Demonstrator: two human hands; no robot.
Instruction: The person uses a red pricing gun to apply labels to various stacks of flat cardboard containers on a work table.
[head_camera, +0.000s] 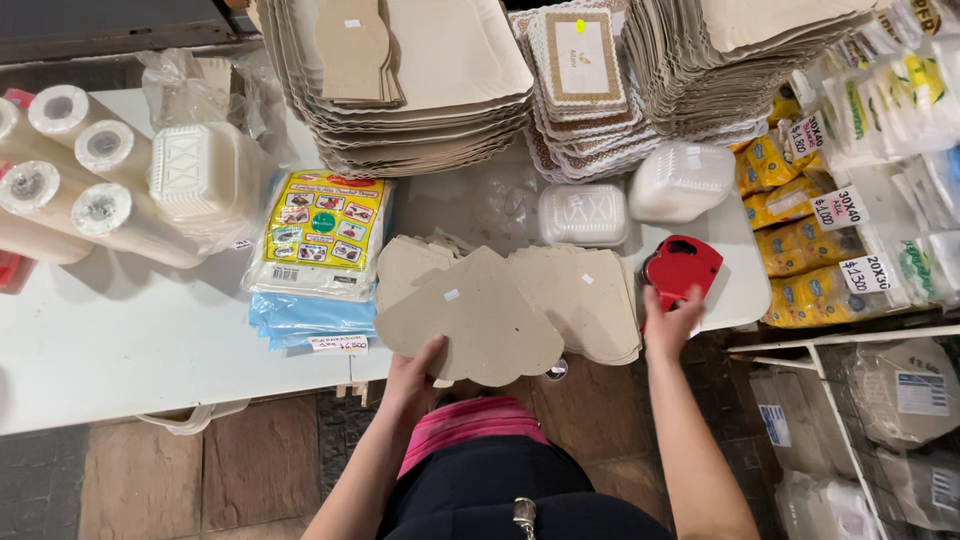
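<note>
Seen from above, a person stands at the edge of a white table (120, 330). The left hand (412, 372) pinches the near edge of a grey cardboard cutout (470, 320), lifting it slightly over the table's front edge; a small white sticker (451, 295) sits on its face. The right hand (670, 322) is closed around a red price gun (683, 266), which rests on the table just right of the cutouts.

Behind the held piece lies a loose fan of more cutouts (585, 300); one of them shows a sticker too, while the others cannot be read for stickers, so the labelling looks partly done, with pieces probably left.

To the left lie a yellow packet (322, 222) on blue packs (305, 318), then a white foam box (195, 175) in plastic and paper rolls (70, 150). Farther back stand tall stacks of cardboard trays (440, 80), with patterned trays (580, 60) between them. Shelves of bagged goods (880, 150) run along the right.
</note>
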